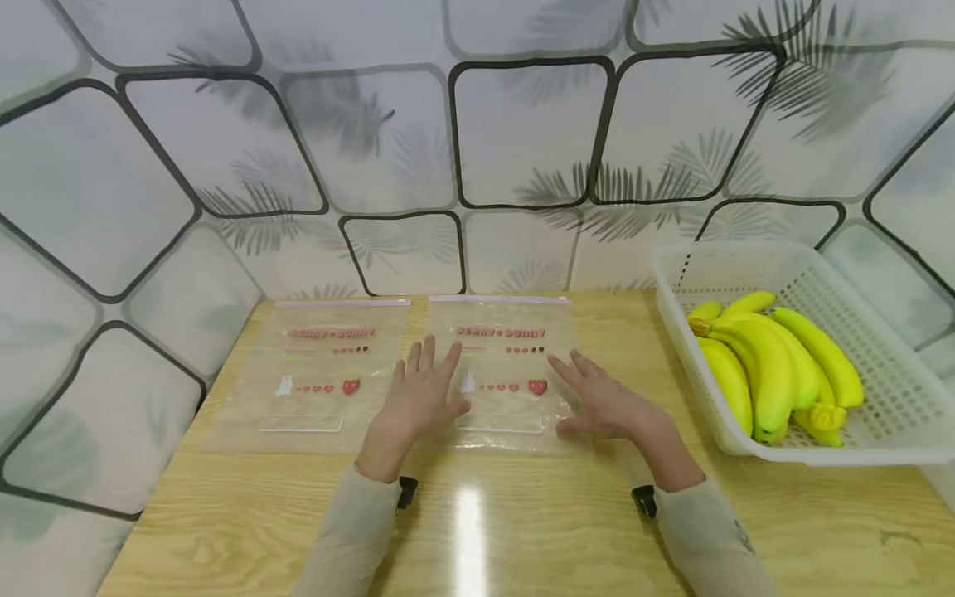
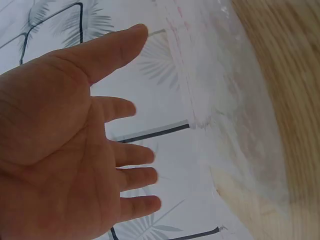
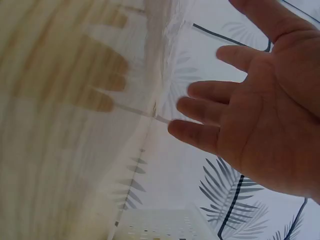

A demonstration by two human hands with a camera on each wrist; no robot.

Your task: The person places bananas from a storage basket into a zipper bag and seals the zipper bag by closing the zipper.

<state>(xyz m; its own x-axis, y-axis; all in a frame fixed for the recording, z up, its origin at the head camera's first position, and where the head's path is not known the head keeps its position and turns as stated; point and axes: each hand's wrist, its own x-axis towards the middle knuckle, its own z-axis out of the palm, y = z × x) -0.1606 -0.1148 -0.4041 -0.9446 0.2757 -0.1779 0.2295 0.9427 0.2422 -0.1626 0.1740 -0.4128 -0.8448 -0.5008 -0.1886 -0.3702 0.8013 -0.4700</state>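
Two clear, pink-printed zip bags (image 1: 500, 367) lie flat.

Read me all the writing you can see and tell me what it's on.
"BERRY BUNNY", slightly blurred: left clear bag.
"BERRY BUNNY", slightly blurred: right clear bag.
Fine lines under those words, both bags: too small to read.
Dark mark, right sleeve: too blurred to make out.

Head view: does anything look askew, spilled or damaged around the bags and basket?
Nothing stands out. The left bag and right bag lie flat side by side, and the bananas sit inside the basket, none spilled. No damage shows, though small tears would be hard to tell.
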